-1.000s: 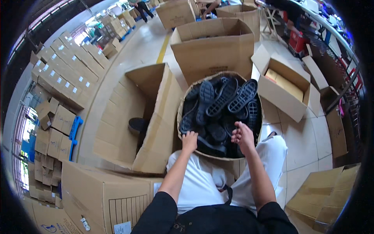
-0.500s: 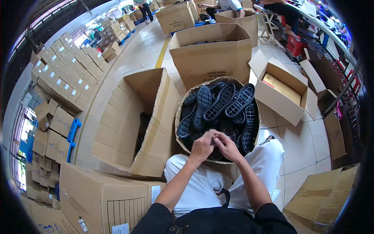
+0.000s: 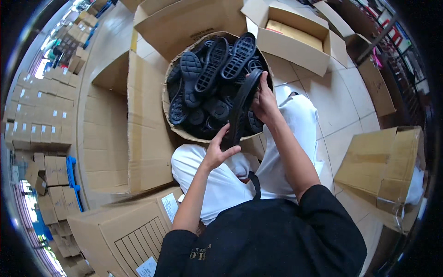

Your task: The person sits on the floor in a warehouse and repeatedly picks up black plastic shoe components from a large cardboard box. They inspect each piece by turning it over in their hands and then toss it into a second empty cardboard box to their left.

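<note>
A black shoe sole [image 3: 243,104] is held on edge above the near right side of a bulging carton [image 3: 164,99]. My right hand [image 3: 264,100] is closed around its far end, thumb up along the side. At the near end, my left hand [image 3: 218,151] grips it between the thumb and fingers. Several more black soles fill the carton beneath. Among them, a sole with a quilted face [image 3: 190,76] lies beside a sole with an open grid [image 3: 213,64], and another grid-patterned sole [image 3: 239,55] rests to the right.
A tall open carton [image 3: 150,124] stands against the left side of the sole carton. A larger carton [image 3: 184,21] is behind it, and an open box [image 3: 295,39] at the far right. Closed cartons [image 3: 120,235] and a taped carton [image 3: 380,161] flank my white-trousered legs.
My hands were together over the near side of the carton; now they are apart with a sole between them. The view has tilted down and shifted right.
</note>
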